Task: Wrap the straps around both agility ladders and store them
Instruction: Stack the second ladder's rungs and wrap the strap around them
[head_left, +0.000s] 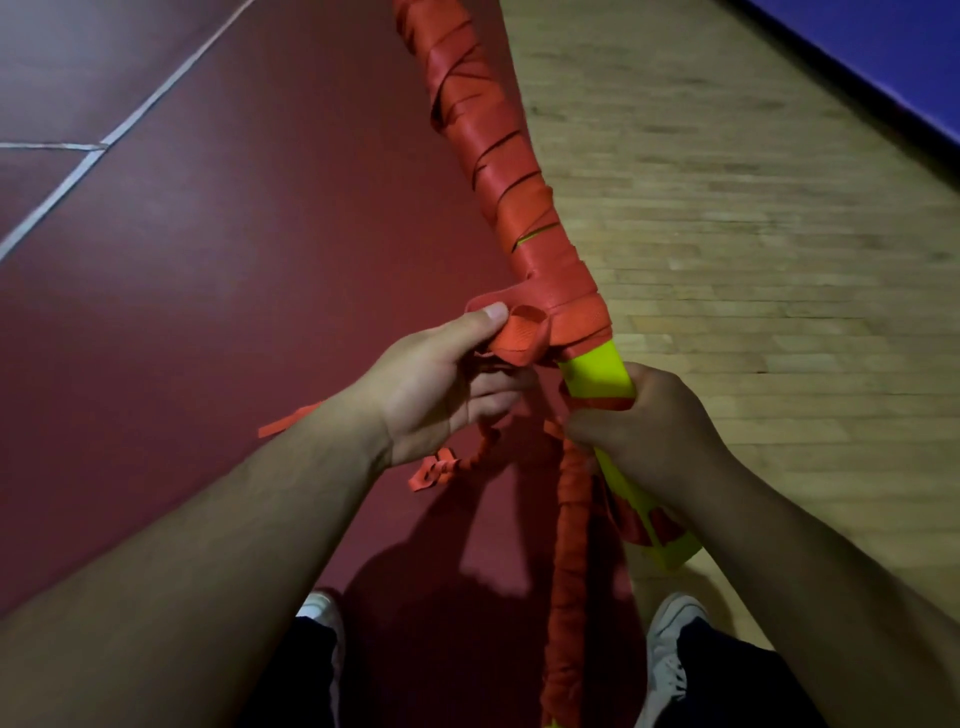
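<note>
- Left hand (436, 384): bare, with a short, evenly trimmed thumbnail (496, 312) at its upper edge.
- Right hand (644, 426): bare, just right of the left hand.
- Left forearm (234, 519) and right forearm (805, 545): both uncovered, below the left hand on either side.
- Left shoe (322, 608): white-grey trainer toe, well below the left hand.
- Right shoe (670, 639): pale grey-white trainer with a rounded toe, below and right of the left hand.
- Trouser legs (737, 675): dark, near black, covering the shoe tops, far below the left hand.

Head-worn view, steeply downward, close above left hand (441, 384) and right hand (647, 431)
</note>
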